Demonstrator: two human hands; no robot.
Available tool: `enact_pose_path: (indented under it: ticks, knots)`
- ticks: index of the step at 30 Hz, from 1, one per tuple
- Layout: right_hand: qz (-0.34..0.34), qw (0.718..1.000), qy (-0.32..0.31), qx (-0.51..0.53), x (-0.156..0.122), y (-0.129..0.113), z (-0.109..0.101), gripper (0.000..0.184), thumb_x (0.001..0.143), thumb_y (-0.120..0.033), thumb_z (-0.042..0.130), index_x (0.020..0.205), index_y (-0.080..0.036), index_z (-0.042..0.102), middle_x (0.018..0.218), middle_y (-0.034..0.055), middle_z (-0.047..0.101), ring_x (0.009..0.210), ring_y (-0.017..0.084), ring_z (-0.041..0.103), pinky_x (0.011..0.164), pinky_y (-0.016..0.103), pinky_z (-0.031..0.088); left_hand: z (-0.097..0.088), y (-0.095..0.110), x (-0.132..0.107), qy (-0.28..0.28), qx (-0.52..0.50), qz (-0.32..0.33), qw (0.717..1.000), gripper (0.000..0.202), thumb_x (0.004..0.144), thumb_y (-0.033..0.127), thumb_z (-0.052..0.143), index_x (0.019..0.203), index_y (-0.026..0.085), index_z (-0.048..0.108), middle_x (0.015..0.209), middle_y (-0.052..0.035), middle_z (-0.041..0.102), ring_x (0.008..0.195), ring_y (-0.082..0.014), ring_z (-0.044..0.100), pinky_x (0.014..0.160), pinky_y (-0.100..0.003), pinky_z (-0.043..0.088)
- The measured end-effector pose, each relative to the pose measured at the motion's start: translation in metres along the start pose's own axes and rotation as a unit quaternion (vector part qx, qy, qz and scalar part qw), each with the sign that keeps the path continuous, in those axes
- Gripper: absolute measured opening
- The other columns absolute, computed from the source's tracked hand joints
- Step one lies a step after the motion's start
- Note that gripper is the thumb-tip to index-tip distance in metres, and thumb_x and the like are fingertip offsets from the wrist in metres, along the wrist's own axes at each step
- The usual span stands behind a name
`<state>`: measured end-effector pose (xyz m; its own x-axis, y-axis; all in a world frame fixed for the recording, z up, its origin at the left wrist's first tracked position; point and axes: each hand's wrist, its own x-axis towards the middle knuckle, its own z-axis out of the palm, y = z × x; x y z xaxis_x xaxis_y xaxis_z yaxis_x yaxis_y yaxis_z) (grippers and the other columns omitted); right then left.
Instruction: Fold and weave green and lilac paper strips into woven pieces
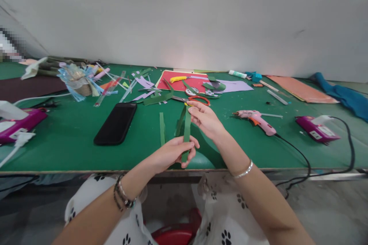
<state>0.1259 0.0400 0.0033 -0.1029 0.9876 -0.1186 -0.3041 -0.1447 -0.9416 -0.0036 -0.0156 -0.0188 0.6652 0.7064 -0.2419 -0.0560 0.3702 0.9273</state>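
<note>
A narrow green paper strip (187,124) stands upright between my two hands, above the table's front part. My left hand (179,151) pinches its lower end between thumb and fingers. At the strip's top, my right hand (204,118) grips it with the fingertips, where a small bit of yellow shows. Behind it another green strip (180,121) leans at a slant; whether a hand holds it I cannot tell. A separate green strip (162,127) lies on the table left of my hands. Just beyond my right fingertips rest scissors with orange handles (201,100).
A black phone (115,124) lies to the left, a pink glue gun (257,120) with its cord to the right. Purple power strips (317,128) sit at both sides. Further back are red paper (189,84), a yellow-handled cutter (178,79), paper scraps (143,81) and a glue stick (237,74).
</note>
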Motion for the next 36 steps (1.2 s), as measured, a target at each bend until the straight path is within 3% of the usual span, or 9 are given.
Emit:
enact_pose_path:
  ticks: [5,11,15,19,22,26,29,34,36]
  knots:
    - [-0.013,0.993,-0.033,-0.112,0.001,-0.002,-0.003,0.03,0.056,-0.004,0.059,0.084,-0.015,0.06,0.054,-0.0092,0.049,0.048,0.003,0.046,0.052,0.018,0.04,-0.004,0.001,0.0,0.044,0.184,0.056,0.98,0.022,0.082,0.031,0.039,0.07,0.016,0.049,0.05,0.0053,0.044,0.045,-0.0063,0.041,0.048,-0.019,0.035]
    - [-0.099,0.972,0.007,-0.212,0.001,-0.002,-0.004,0.016,0.056,-0.007,0.058,0.069,-0.016,0.062,0.057,-0.005,0.056,0.054,0.006,0.049,0.058,0.022,0.04,-0.007,0.001,-0.004,0.094,0.285,0.072,0.951,0.018,0.081,0.033,0.041,0.076,0.018,0.05,0.047,0.0073,0.041,0.038,-0.0084,0.042,0.045,-0.02,0.033]
    - [-0.123,0.968,0.003,-0.218,-0.002,-0.006,-0.005,0.007,0.059,-0.012,0.059,0.064,-0.016,0.06,0.057,-0.0042,0.057,0.053,0.008,0.05,0.057,0.023,0.041,-0.011,0.002,-0.004,0.237,0.384,0.191,0.872,0.013,0.073,0.031,0.052,0.078,0.019,0.054,0.071,-0.0013,0.054,0.069,-0.0174,0.052,0.062,-0.026,0.039]
    - [-0.175,0.958,-0.021,-0.226,-0.014,-0.013,0.001,0.003,0.06,-0.016,0.062,0.063,-0.017,0.061,0.066,-0.0023,0.055,0.061,0.008,0.049,0.058,0.022,0.041,-0.013,0.006,-0.003,0.359,0.394,0.301,0.791,0.051,0.063,0.032,0.064,0.109,0.018,0.044,0.119,-0.0114,0.041,0.116,-0.0261,0.032,0.094,-0.037,0.028]
    - [-0.184,0.959,-0.103,-0.192,-0.028,-0.017,0.009,0.002,0.063,-0.016,0.062,0.063,-0.019,0.062,0.079,-0.0004,0.052,0.067,0.008,0.05,0.059,0.022,0.043,-0.012,0.007,-0.002,0.282,0.315,0.296,0.856,0.062,0.063,0.036,0.064,0.117,0.018,0.037,0.119,-0.0116,0.043,0.113,-0.0259,0.038,0.093,-0.036,0.031]
    - [-0.134,0.969,-0.161,-0.133,-0.038,-0.016,0.017,0.004,0.066,-0.02,0.06,0.062,-0.019,0.061,0.083,-0.0001,0.048,0.058,0.006,0.049,0.046,0.02,0.041,-0.01,0.006,-0.002,0.159,0.136,0.235,0.949,0.04,0.073,0.046,0.051,0.1,0.017,0.047,0.064,-0.0004,0.055,0.063,-0.0162,0.056,0.065,-0.029,0.044]
    - [-0.135,0.977,-0.095,-0.135,-0.035,-0.014,0.017,0.002,0.064,-0.018,0.061,0.064,-0.019,0.059,0.07,-0.0023,0.05,0.06,0.007,0.049,0.05,0.018,0.042,-0.01,0.006,-0.004,0.104,0.041,0.217,0.97,0.036,0.071,0.044,0.056,0.093,0.017,0.049,0.055,0.0053,0.048,0.048,-0.0102,0.051,0.059,-0.026,0.043]
    - [-0.097,0.99,-0.036,-0.095,-0.023,-0.011,0.012,0.008,0.061,-0.015,0.059,0.068,-0.018,0.055,0.056,-0.0072,0.049,0.051,0.004,0.045,0.048,0.017,0.038,-0.009,0.008,-0.01,-0.102,-0.07,0.122,0.985,0.058,0.057,0.049,0.067,0.103,0.017,0.051,0.089,-0.0038,0.055,0.068,-0.0147,0.058,0.064,-0.028,0.044]
    - [-0.098,0.991,-0.033,-0.088,-0.02,-0.01,0.011,0.009,0.061,-0.014,0.058,0.067,-0.018,0.053,0.053,-0.0084,0.048,0.048,0.003,0.043,0.047,0.016,0.036,-0.008,0.008,-0.01,-0.091,-0.108,0.084,0.986,0.054,0.065,0.055,0.057,0.101,0.015,0.052,0.085,-0.0049,0.057,0.067,-0.0154,0.059,0.065,-0.03,0.044]
